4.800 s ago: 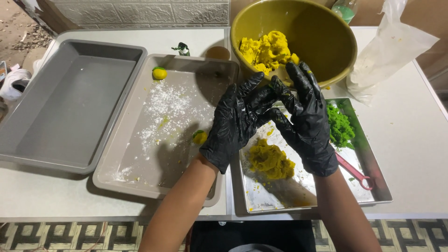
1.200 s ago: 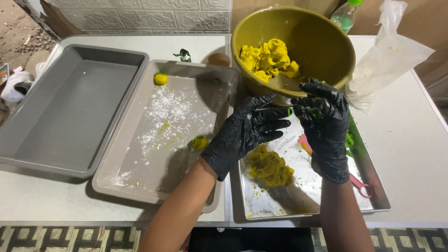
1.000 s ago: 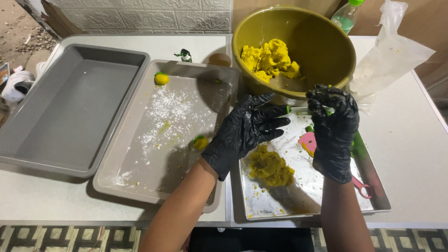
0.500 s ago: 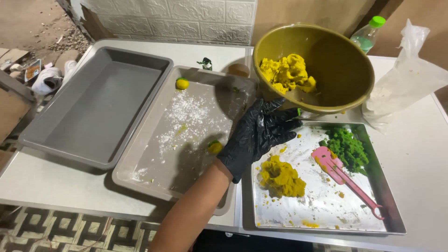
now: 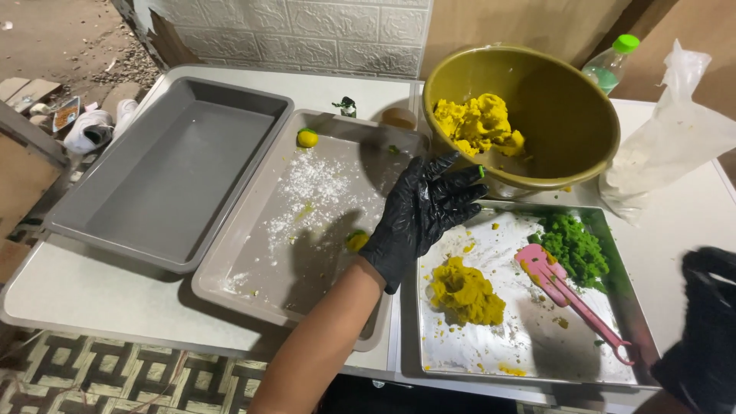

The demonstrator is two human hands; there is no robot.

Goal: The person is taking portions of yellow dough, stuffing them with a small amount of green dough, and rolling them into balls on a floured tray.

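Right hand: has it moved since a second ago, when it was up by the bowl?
Yes. The right hand has dropped away from the bowl to the lower right, past the steel tray.

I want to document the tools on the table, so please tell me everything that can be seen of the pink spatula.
The pink spatula looks like plastic or silicone, with a broad, slotted head and a long thin handle ending in a small loop. It lies flat and diagonal in the metal tray, head toward the upper left beside the green dough, handle toward the lower right corner. Yellow crumbs stick to its head. Neither hand touches it.
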